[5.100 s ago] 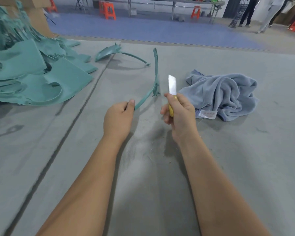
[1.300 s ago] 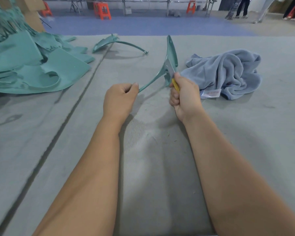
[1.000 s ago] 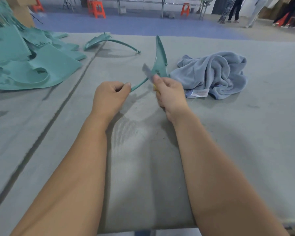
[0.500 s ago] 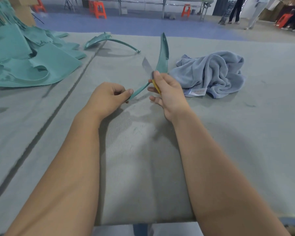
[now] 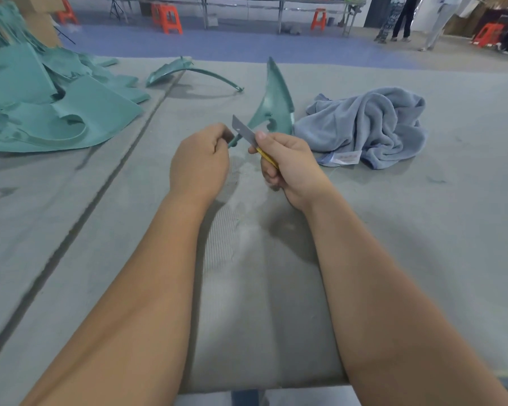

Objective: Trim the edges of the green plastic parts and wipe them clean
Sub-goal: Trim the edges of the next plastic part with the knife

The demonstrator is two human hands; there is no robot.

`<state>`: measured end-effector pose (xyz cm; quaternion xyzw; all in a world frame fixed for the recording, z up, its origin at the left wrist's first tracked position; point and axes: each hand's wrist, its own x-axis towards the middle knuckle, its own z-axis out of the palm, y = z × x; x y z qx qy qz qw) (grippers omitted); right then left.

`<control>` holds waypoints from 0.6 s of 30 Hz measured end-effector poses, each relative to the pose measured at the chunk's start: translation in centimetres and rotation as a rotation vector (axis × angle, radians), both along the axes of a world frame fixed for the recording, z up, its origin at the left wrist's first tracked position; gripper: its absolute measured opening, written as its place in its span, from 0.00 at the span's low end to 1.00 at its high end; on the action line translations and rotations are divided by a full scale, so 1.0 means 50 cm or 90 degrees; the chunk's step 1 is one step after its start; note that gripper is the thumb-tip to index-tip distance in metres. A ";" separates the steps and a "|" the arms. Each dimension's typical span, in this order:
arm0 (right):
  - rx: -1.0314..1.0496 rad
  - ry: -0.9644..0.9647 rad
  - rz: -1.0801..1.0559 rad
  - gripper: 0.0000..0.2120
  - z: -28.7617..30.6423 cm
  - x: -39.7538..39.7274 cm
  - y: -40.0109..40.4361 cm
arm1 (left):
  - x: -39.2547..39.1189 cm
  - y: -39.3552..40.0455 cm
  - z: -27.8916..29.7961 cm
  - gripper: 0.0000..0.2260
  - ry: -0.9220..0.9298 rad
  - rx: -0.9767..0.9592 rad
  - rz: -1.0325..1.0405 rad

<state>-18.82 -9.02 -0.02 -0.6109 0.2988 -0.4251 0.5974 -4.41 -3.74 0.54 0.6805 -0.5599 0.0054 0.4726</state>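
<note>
Two bare forearms reach in from the near edge of the grey felt-covered worktop point(image 5: 423, 230) and meet a little past its middle. The left hand point(image 5: 198, 162) has its fingers curled round the thin near tip of a green plastic part point(image 5: 273, 108), pinching it so that the part rises away from the hand and widens into a tall pointed fin standing up off the cloth. The right hand point(image 5: 288, 164) is closed round the yellow handle of a utility knife point(image 5: 248, 134), thumb laid along the grey blade, which slants up and to the left and crosses the narrow stem of the part just beside the left hand's fingertips. Just right of the part and beyond the right hand lies a crumpled light-blue towel point(image 5: 370, 124) with a white label at its near edge. Toward the far left corner lies a heap of green plastic parts point(image 5: 50, 112), broad curved sheets lapping one another, and beside it, nearer the far edge, a single arched green strip point(image 5: 188, 70) rests on its two ends. Past the worktop, on the floor, are orange stools point(image 5: 167, 22) and the legs of people standing at the far right.
</note>
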 end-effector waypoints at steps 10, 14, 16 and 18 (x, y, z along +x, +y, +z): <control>-0.044 0.099 -0.045 0.15 -0.007 0.013 0.006 | -0.008 -0.008 -0.013 0.13 0.157 0.187 -0.024; -0.021 0.091 -0.131 0.18 -0.011 0.024 0.000 | -0.006 -0.009 -0.018 0.14 0.107 0.209 -0.027; -0.004 0.065 -0.205 0.18 -0.012 0.028 -0.005 | -0.008 -0.011 -0.020 0.13 0.048 0.210 -0.005; 0.025 0.036 -0.234 0.18 -0.009 0.026 -0.010 | -0.010 -0.012 -0.021 0.14 0.020 0.209 0.008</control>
